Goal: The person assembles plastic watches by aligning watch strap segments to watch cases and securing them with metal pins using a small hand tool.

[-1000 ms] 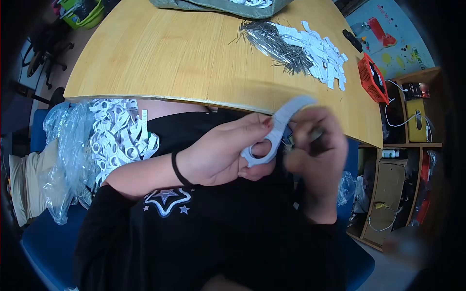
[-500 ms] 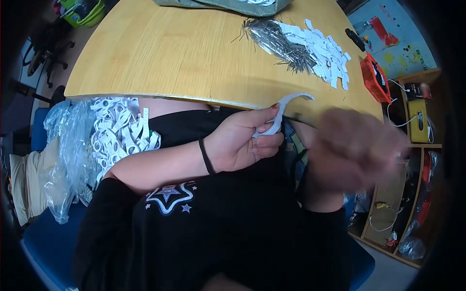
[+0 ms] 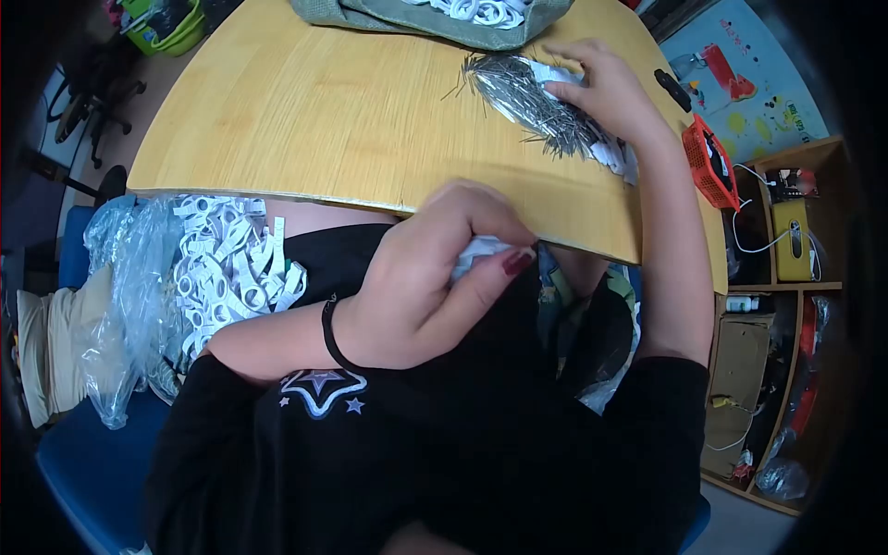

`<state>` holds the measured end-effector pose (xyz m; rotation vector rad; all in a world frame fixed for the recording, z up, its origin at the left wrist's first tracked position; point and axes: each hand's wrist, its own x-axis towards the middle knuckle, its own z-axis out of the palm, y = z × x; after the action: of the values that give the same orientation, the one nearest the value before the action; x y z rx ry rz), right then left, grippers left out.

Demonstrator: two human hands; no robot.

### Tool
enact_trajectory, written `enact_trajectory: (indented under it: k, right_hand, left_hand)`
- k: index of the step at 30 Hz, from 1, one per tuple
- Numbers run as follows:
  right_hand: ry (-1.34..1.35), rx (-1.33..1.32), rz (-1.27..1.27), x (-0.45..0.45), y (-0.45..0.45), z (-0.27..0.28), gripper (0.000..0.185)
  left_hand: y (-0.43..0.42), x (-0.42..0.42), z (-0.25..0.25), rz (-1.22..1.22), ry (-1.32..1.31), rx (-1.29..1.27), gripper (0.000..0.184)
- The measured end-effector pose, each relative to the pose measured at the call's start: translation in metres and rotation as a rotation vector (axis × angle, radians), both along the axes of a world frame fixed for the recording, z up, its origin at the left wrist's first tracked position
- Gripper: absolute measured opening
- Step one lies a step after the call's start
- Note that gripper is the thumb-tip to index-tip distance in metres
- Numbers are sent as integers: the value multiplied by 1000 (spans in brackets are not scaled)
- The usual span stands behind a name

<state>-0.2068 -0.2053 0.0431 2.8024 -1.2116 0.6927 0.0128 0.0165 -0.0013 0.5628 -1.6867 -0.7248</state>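
Head view: hands (image 3: 606, 91) at strips (image 3: 610, 155), illegible poster lettering (image 3: 733, 34)

White strips (image 3: 608, 158) look matt, metal pins (image 3: 562, 139) glossy.

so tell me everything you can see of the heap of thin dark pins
The heap of thin, straight, dark grey, metallic-looking pins lies jumbled on the pale wooden table, loose ends sticking out, part of it shining silver. It adjoins flat white strips; the right hand is over that side, though contact with the pins is unclear.
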Motion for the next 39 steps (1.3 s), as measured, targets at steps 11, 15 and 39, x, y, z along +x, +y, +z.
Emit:
enact_trajectory:
  k: [11,15,39]
  right_hand:
    - [-604,365,-135,19,114,28,31]
    - [-762,598,-97,32,173,23,19]
    - [-477,769,-62,12,210,4,13]
  left_hand:
    - [-2,-2,8,-259,339,742,26]
    - [-3,-7,7,-156,325,728,35]
    - [0,12,9,-344,189,772,16]
